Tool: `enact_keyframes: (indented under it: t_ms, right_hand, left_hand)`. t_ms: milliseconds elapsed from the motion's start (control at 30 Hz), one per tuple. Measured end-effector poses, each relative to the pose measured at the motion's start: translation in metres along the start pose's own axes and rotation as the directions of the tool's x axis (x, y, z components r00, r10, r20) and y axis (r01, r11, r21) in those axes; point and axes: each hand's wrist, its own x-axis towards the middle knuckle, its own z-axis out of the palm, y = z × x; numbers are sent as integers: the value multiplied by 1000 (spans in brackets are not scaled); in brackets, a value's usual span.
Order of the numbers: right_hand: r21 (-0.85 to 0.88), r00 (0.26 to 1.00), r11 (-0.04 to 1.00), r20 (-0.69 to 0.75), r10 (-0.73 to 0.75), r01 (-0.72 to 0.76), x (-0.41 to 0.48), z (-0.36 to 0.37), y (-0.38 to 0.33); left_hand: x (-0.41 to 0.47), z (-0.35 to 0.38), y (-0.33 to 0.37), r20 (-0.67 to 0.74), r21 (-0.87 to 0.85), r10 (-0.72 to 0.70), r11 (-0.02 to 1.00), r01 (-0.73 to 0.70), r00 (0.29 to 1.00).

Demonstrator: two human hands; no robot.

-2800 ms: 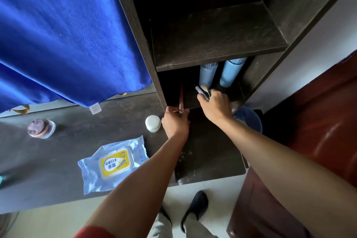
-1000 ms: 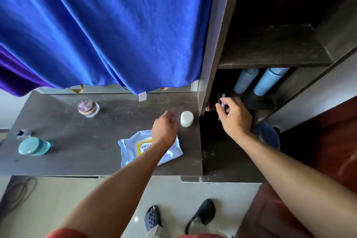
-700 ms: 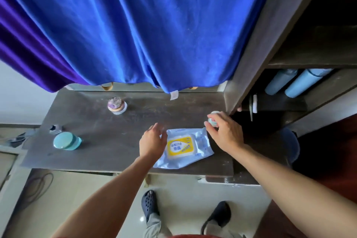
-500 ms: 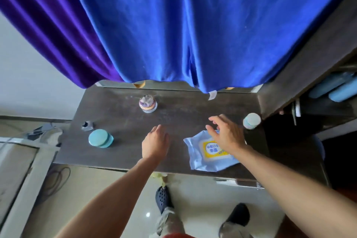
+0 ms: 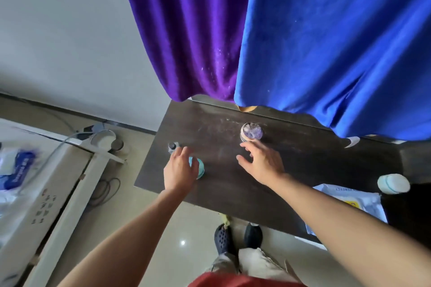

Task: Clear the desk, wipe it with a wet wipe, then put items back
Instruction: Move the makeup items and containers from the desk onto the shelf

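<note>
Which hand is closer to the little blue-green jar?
Left. The left hand is right over the blue-green jar, hiding part of it. The right hand is farther along the desk to its right, close to the purple-topped jar.

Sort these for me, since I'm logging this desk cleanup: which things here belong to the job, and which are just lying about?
Job: desk, teal jar, purple-topped jar, small grey object, white jar, wet wipe pack.

Lying about: purple curtain, blue curtain, white unit, floor cables.
</note>
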Motion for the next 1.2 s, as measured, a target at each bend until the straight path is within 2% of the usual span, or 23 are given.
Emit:
enact_keyframes:
  t_ms: [100, 167, 267, 333, 467, 533, 633, 833, 1033, 1200]
  right_hand:
    - [-4, 990, 998, 130, -54, 55, 13, 16, -22]
    - [-1, 970, 994, 220, -105, 108, 19, 27, -35]
    - [7, 931, 983, 321, -176, 183, 27, 42, -52]
    - [24, 913, 983, 367, -179, 183, 30, 53, -61]
    - [56, 894, 979, 400, -200, 194, 27, 74, -75]
    - [47, 911, 981, 363, -194, 190, 25, 84, -82]
    - [36, 960, 994, 255, -112, 106, 21, 100, -92]
    - [67, 986, 991, 131, 108, -117, 6, 117, -113]
    - [82, 939, 937, -26, 342, -339, -26, 89, -110]
    - [138, 845, 874, -223, 485, -466, -72, 43, -82]
  left_hand:
    - [11, -14, -25, -62, 3, -69, 998, 70, 996]
    - [19, -21, -41, -54, 8, -104, 994, 105, 993]
    - [32, -25, -62, 16, 36, -95, 995, 94, 995]
    - [42, -24, -73, 83, 47, -80, 996, 77, 993]
    - [65, -16, -88, 221, 60, -28, 998, 15, 975]
    - [78, -9, -94, 281, 61, 19, 997, -37, 960]
    - [93, 1, -101, 367, 52, 132, 985, -162, 921]
    - [108, 9, -112, 383, 3, 330, 933, -359, 863]
    - [105, -5, -78, 337, -87, 474, 876, -475, 813]
    - [83, -13, -10, 332, -179, 624, 778, -602, 708]
